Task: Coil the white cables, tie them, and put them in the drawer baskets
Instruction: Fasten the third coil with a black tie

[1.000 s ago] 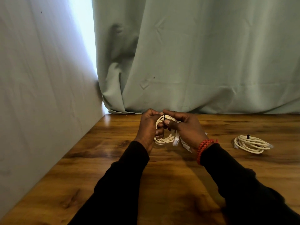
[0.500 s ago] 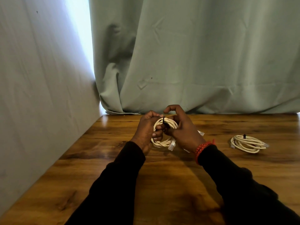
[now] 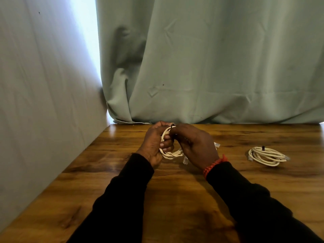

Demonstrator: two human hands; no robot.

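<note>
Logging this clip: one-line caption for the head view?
Both hands tie a coiled white cable; a second tied coil lies on the wooden table.

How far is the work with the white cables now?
Done: one coiled white cable with a black tie lies on the brown wooden table. In hand: the left hand and right hand grip a second white cable coil, working a black tie. Left: storing both; no drawer baskets are visible.

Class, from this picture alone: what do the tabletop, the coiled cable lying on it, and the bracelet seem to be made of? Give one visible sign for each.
Tabletop: wood or wood-look laminate, glossy; grain streaks and window glare show.
Coiled cable: probably cream plastic sheathing, smooth, holding loose loops, with a dark tie.
Bracelet: red-orange, knobbly; beads or braided cord, too small to tell.
</note>
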